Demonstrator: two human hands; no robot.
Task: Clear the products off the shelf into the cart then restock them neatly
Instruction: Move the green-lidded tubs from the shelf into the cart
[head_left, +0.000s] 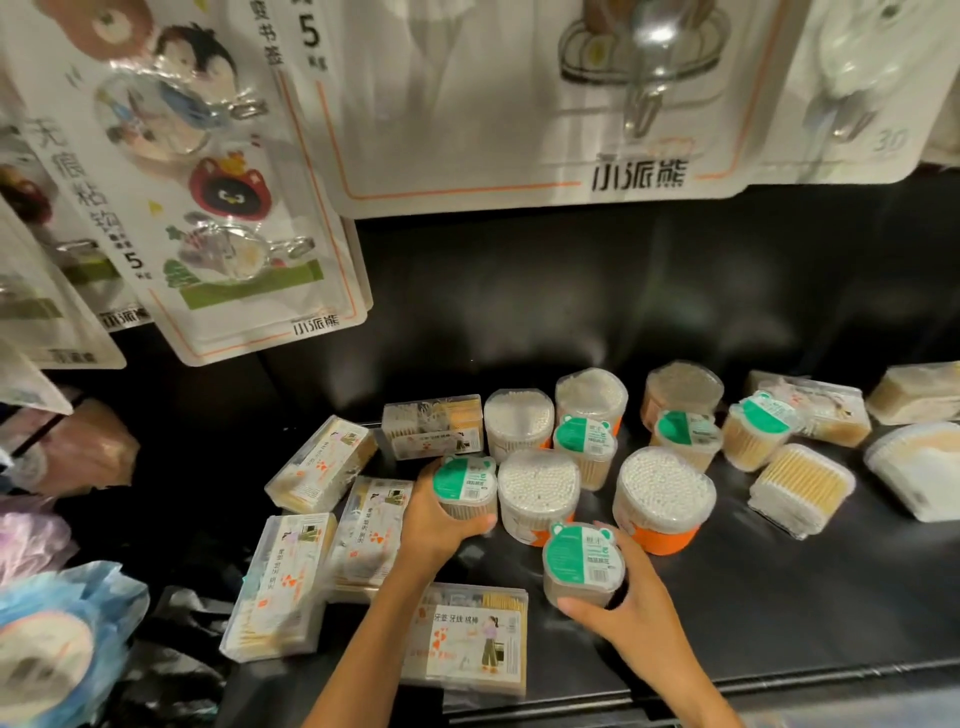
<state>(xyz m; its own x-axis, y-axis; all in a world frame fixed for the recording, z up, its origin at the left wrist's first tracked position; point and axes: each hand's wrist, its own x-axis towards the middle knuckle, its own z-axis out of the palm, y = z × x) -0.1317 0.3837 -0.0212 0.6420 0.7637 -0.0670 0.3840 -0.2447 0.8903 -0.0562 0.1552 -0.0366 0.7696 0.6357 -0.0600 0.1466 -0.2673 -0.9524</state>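
Observation:
A black shelf carries scattered tubs and boxes. My left hand grips a small clear tub with a green bear label, standing on the shelf left of a round cotton-swab tub. My right hand grips a second green-labelled tub near the shelf's front. More green-labelled tubs stand further back. An orange-based swab tub sits right of my right hand. Flat clear boxes with printed labels lie at the left and front.
Hanging blister cards of hooks dangle over the left and back of the shelf. Rectangular swab boxes lie at the right. Blue and pink bagged goods crowd the far left. The shelf's front lip runs along the bottom right.

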